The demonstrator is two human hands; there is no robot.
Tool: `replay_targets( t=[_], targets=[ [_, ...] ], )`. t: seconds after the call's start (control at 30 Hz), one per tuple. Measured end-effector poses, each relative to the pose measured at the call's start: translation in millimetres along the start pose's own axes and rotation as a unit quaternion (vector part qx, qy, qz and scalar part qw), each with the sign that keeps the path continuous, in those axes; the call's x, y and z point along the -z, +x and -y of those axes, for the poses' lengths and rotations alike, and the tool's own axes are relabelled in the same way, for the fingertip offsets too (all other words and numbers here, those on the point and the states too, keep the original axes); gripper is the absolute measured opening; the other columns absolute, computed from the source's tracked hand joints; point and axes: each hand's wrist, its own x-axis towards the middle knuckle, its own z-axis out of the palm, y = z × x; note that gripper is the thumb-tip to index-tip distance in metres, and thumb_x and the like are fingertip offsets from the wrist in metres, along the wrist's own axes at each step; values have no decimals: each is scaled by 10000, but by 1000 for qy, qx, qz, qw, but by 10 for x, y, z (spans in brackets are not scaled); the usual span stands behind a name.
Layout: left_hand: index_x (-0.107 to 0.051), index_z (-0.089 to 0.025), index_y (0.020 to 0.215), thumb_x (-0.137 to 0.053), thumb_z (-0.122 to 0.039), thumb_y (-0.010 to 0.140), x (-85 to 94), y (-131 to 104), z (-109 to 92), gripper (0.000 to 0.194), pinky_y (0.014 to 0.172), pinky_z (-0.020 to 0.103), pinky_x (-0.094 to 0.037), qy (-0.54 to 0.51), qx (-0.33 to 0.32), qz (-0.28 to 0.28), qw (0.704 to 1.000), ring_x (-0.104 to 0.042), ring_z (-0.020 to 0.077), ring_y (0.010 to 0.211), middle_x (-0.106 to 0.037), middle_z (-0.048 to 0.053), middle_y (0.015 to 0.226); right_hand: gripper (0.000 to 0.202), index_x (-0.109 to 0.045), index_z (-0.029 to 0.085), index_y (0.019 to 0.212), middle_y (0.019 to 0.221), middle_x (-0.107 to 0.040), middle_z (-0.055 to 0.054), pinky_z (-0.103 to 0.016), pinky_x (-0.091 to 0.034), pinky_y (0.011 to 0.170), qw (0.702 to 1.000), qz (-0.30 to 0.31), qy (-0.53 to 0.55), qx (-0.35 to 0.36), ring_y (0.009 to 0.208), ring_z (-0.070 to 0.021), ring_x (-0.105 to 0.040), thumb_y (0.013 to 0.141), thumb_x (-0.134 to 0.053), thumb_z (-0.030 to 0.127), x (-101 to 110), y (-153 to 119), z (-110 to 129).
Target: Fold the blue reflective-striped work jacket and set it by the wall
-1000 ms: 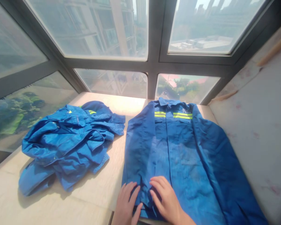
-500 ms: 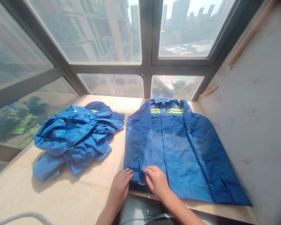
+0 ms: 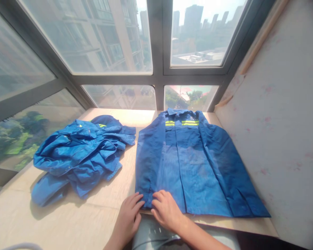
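Note:
A blue work jacket (image 3: 195, 170) with yellow-green reflective strips lies spread, front up, its collar toward the window. Its left-side sleeve (image 3: 146, 163) is laid down along the body, and the cuff reaches the front edge. My left hand (image 3: 130, 210) rests at the outer edge of that cuff, fingers stretched out and thumb apart. On the cuff's inner side lies my right hand (image 3: 165, 210), its fingers slightly bent and spread on the cloth. The fingers' undersides are hidden. To the left is a crumpled blue garment (image 3: 80, 152), apart from both hands.
Both garments lie on a pale wooden surface (image 3: 99, 218). Grey-framed windows (image 3: 158, 80) rise behind and at the left. A wall with a faint floral pattern (image 3: 276, 146) borders the right side. A grey tube-like thing (image 3: 23, 246) shows at the lower left.
The cuff, lifted and pinched by my right hand before, now lies flatter, and that hand's fingers have spread. The jacket's front hem sits slightly higher in view. The camera view has shifted a little.

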Motion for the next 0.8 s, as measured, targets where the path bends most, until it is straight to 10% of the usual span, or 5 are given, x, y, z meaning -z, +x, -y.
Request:
replay_targets(
  t=[0.3,0.43,0.8],
  targets=[
    [-555,-166,1408,-493,-186,920,-232,140,-114,491,1096,408,-452,75,-34,-20,996,-493,257,1379,-569,108,1463,492,-540,133,1355,1449,-552,-152,-476,-398,1138,998,29,-16,49,1369,-293,-463,914,-634,329,-137,-83,-32],
    [-456,-166,1503,-562,-334,904,-416,34,-160,631,1184,456,-304,139,-45,3,989,-393,301,1441,-484,90,1545,352,-618,161,1247,1420,-586,-129,-441,-408,1160,997,-4,44,66,1386,-260,-473,908,-583,251,-192,-177,-125],
    [-577,-200,1395,-562,-364,914,-404,262,-411,509,1167,541,-263,150,-22,0,989,-466,348,1372,-529,130,1498,370,-655,207,1238,1321,-656,-125,-453,-539,1045,982,-166,2,-91,1252,-241,-608,938,-454,129,520,-665,-761]
  ],
)
